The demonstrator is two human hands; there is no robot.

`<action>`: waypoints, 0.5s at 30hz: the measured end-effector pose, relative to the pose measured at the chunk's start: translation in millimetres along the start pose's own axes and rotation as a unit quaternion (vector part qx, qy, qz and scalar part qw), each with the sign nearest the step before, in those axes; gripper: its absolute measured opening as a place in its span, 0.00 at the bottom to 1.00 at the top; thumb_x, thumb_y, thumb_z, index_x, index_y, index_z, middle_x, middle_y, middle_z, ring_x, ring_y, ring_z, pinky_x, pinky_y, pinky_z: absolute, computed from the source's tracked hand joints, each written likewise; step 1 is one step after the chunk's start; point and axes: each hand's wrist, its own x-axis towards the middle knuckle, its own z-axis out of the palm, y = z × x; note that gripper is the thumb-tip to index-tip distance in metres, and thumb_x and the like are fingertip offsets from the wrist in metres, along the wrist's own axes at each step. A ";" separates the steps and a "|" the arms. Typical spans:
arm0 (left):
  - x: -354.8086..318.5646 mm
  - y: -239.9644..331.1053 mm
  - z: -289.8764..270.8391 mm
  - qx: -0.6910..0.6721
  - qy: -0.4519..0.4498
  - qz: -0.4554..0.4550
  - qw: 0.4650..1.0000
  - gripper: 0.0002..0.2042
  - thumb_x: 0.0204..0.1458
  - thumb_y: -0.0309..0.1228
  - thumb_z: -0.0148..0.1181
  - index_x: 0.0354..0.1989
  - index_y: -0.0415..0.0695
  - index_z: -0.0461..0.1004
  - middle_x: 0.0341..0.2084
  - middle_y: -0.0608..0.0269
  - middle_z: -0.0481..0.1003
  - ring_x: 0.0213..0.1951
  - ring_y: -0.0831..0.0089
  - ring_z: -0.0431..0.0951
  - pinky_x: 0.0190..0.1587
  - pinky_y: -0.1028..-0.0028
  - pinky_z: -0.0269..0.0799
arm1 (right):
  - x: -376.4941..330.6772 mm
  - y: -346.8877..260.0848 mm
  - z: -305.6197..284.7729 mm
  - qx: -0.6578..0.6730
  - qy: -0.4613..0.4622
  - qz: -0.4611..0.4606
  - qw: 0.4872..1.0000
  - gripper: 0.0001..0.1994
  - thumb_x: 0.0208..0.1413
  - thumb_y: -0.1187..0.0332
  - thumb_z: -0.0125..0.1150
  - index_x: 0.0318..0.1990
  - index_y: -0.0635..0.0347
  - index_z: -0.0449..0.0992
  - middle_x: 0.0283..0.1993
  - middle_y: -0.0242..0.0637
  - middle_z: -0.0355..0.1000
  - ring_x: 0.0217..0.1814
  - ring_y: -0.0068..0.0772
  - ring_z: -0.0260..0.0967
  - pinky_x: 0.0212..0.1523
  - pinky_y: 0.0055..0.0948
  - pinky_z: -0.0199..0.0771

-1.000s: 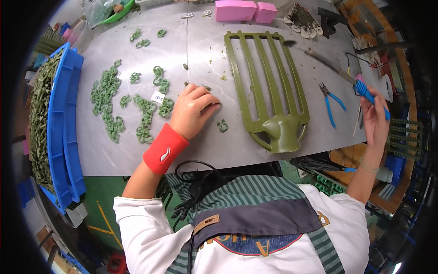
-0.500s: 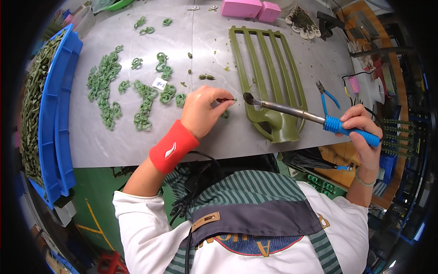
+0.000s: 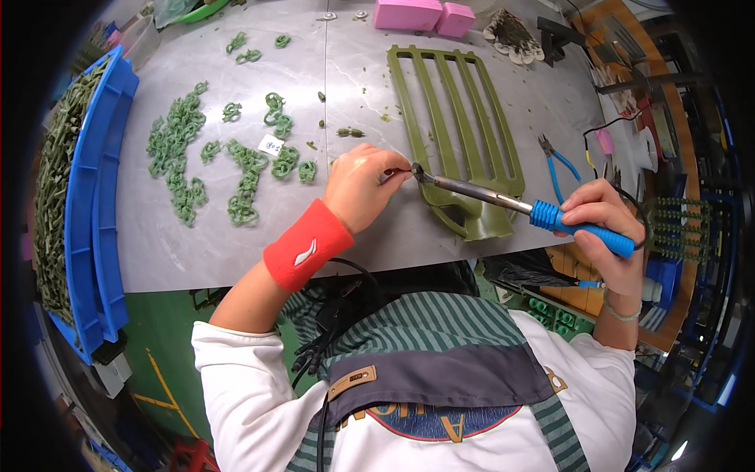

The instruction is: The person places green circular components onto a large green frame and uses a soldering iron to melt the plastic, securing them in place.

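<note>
One green piece [image 3: 410,170]: pinched in left hand [image 3: 355,187], towards one o'clock.
Right hand [image 3: 604,220]: grasping blue-handled tool [image 3: 481,193].
Green loops [image 3: 178,140]: ten o'clock, seemingly done.
Green strips [image 3: 57,197]: nine o'clock, probably left to do.

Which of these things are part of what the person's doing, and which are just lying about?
In use:
blue-handled tool, in the right hand
left hand, pinching close by the tool's tip
probably the green looped pieces

Apparently just lying about:
blue-handled pliers
pink blocks
stained glove
perhaps the olive slotted frame
</note>
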 end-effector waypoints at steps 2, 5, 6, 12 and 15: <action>-1.0 -2.6 0.5 0.012 0.009 0.012 1.000 0.04 0.46 0.26 0.65 0.31 0.43 0.79 0.23 0.59 0.76 0.28 0.65 0.76 0.31 0.71 0.73 | -1.0 -2.2 -2.5 -0.004 -0.001 -0.009 1.000 0.09 0.49 0.80 0.55 0.38 0.71 0.76 0.43 0.45 0.67 0.38 0.34 0.73 0.41 0.29 0.76; -1.9 -5.4 -0.3 0.031 0.006 0.023 0.999 0.05 0.47 0.26 0.64 0.32 0.42 0.79 0.24 0.58 0.77 0.29 0.65 0.77 0.32 0.71 0.73 | -7.3 -1.0 -12.9 0.008 0.035 -0.004 0.999 0.09 0.50 0.77 0.56 0.38 0.71 0.76 0.43 0.45 0.67 0.38 0.34 0.73 0.40 0.29 0.77; -2.3 -6.5 -2.8 0.035 -0.005 0.023 0.999 0.05 0.48 0.25 0.63 0.33 0.42 0.78 0.26 0.58 0.77 0.30 0.65 0.77 0.32 0.71 0.73 | -6.9 1.1 -17.3 0.003 0.040 -0.009 0.999 0.09 0.51 0.75 0.55 0.38 0.71 0.76 0.43 0.45 0.67 0.38 0.34 0.72 0.41 0.29 0.77; 25.6 -38.6 -47.4 0.079 0.064 -0.017 0.995 0.08 0.51 0.21 0.57 0.40 0.40 0.75 0.32 0.56 0.76 0.33 0.63 0.78 0.35 0.70 0.74 | -14.5 19.1 -31.4 0.031 0.117 -0.009 0.993 0.09 0.53 0.73 0.54 0.38 0.71 0.75 0.43 0.44 0.66 0.37 0.33 0.68 0.40 0.30 0.73; 45.9 -65.3 -74.5 0.229 0.116 0.025 0.966 0.11 0.48 0.19 0.57 0.41 0.41 0.75 0.38 0.58 0.75 0.40 0.57 0.76 0.42 0.67 0.73 | -8.1 28.6 -32.8 0.071 0.151 0.033 0.985 0.10 0.55 0.72 0.53 0.39 0.71 0.74 0.44 0.43 0.65 0.37 0.34 0.68 0.42 0.31 0.68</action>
